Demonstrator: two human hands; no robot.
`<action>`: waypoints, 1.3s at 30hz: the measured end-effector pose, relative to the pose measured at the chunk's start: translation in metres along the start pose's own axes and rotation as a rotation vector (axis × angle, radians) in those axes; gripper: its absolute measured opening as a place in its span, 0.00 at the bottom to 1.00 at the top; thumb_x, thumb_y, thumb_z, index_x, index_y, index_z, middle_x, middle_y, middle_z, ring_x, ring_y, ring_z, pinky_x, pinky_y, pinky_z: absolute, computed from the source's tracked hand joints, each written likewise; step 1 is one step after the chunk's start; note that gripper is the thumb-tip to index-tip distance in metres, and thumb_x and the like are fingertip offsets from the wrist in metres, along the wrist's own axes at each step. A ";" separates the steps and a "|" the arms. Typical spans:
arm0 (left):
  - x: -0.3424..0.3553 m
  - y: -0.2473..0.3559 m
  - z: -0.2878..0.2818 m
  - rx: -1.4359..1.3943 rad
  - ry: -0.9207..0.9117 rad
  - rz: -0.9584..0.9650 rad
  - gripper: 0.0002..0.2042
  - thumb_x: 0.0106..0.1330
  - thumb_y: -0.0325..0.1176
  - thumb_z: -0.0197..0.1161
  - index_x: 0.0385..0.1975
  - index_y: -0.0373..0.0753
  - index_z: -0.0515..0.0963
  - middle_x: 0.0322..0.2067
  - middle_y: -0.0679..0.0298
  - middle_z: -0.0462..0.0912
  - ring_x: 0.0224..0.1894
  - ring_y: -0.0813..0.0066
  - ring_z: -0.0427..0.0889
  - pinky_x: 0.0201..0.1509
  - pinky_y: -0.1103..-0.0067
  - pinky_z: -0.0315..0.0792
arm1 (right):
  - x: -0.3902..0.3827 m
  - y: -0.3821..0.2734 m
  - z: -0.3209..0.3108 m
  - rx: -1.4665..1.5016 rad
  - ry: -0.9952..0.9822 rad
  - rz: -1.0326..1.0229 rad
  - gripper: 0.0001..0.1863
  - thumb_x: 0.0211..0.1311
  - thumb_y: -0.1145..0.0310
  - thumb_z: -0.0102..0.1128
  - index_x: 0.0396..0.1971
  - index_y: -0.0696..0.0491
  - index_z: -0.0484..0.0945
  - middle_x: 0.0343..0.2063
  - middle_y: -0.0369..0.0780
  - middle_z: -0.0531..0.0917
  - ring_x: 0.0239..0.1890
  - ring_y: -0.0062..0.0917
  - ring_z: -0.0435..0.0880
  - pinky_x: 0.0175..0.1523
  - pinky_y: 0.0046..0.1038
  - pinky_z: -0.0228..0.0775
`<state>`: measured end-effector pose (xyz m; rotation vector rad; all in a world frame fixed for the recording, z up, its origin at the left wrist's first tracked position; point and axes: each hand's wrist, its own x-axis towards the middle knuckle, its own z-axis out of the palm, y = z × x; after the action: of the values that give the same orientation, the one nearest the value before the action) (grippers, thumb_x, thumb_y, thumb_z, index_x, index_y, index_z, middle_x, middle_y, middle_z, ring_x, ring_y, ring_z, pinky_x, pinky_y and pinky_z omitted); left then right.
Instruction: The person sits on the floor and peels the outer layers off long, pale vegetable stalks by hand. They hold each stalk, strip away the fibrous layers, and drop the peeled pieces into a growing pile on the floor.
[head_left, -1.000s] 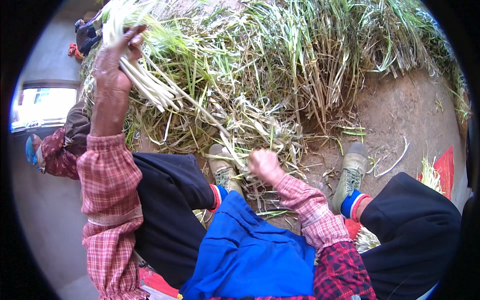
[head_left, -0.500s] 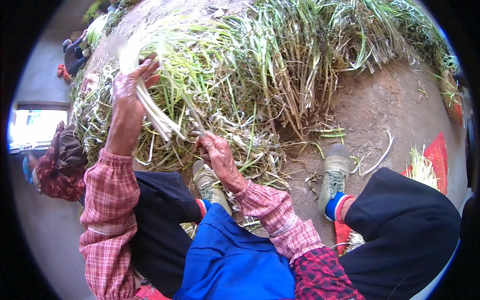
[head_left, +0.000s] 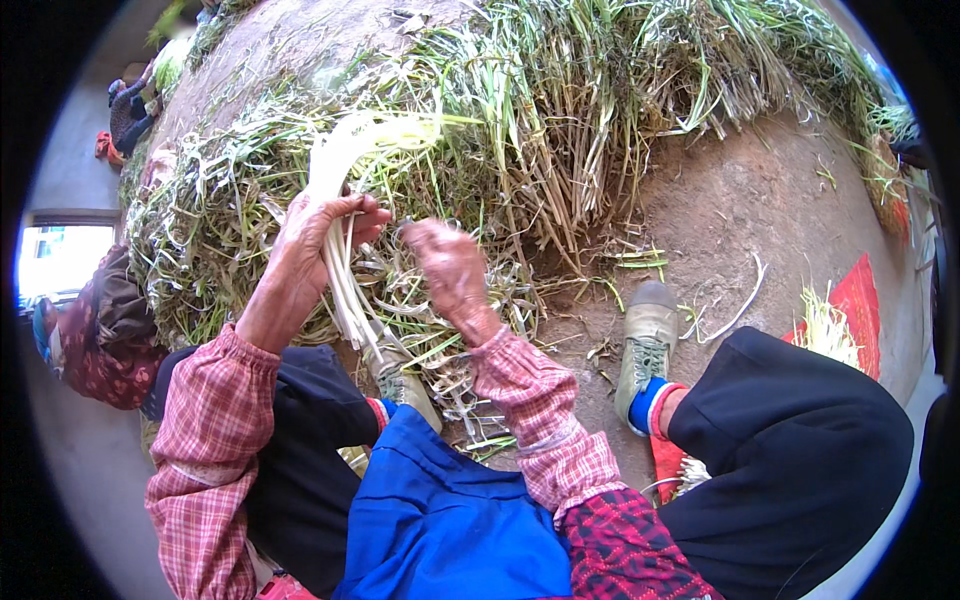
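My left hand [head_left: 298, 258], left of centre, is closed round a bundle of long pale stalks [head_left: 345, 295]; its bright yellow-green leafy end arches above the hand to the right and the white ends hang down. My right hand [head_left: 450, 262] is raised just right of the bundle, smeared by motion, so I cannot make out whether it grips anything. Beneath and beyond both hands lies a heap of loose green and dried leaves and stems [head_left: 540, 150]. My two shoes [head_left: 650, 340] rest on the dirt, one partly behind the hanging stalks.
A red sheet [head_left: 860, 290] with pale stalks [head_left: 830, 335] lies at the right. At the left, a person in a maroon top [head_left: 105, 355] bends beside me, below a bright window [head_left: 65, 250]; another person [head_left: 128, 115] works farther off by the wall.
My left hand has come down and rightward, the bundle swinging more upright beneath it. My right hand has risen from near my feet toward the bundle.
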<state>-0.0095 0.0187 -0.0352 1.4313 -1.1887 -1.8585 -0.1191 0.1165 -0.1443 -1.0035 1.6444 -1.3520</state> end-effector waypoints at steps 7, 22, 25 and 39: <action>-0.002 0.011 0.013 -0.104 0.110 0.041 0.07 0.61 0.21 0.53 0.37 0.35 0.65 0.27 0.56 0.78 0.15 0.85 0.67 0.14 0.90 0.61 | 0.020 0.090 -0.048 -0.576 0.475 -0.045 0.19 0.57 0.60 0.54 0.44 0.55 0.70 0.38 0.48 0.76 0.40 0.42 0.76 0.41 0.41 0.69; 0.003 0.013 0.013 -0.175 0.034 -0.006 0.09 0.67 0.31 0.53 0.39 0.32 0.69 0.15 0.75 0.60 0.13 0.88 0.59 0.12 0.89 0.55 | 0.034 0.090 -0.060 -0.509 0.465 -0.198 0.11 0.45 0.65 0.62 0.28 0.54 0.79 0.33 0.41 0.76 0.37 0.36 0.76 0.37 0.37 0.70; 0.006 0.010 0.013 -0.143 0.081 0.053 0.08 0.64 0.32 0.58 0.37 0.36 0.70 0.15 0.75 0.60 0.13 0.87 0.59 0.12 0.89 0.55 | 0.019 0.074 -0.054 -0.406 0.451 -0.173 0.09 0.45 0.67 0.62 0.27 0.54 0.78 0.30 0.40 0.77 0.36 0.34 0.77 0.37 0.35 0.70; 0.007 -0.005 0.023 0.141 0.062 0.269 0.17 0.56 0.25 0.62 0.45 0.31 0.72 0.40 0.56 0.80 0.37 0.73 0.81 0.32 0.84 0.78 | -0.028 -0.002 0.007 0.412 0.098 0.065 0.08 0.50 0.73 0.62 0.30 0.57 0.74 0.19 0.38 0.80 0.21 0.22 0.80 0.28 0.24 0.71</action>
<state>-0.0325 0.0232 -0.0412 1.3170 -1.4276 -1.5646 -0.1019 0.1391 -0.1407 -0.6446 1.3739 -1.6309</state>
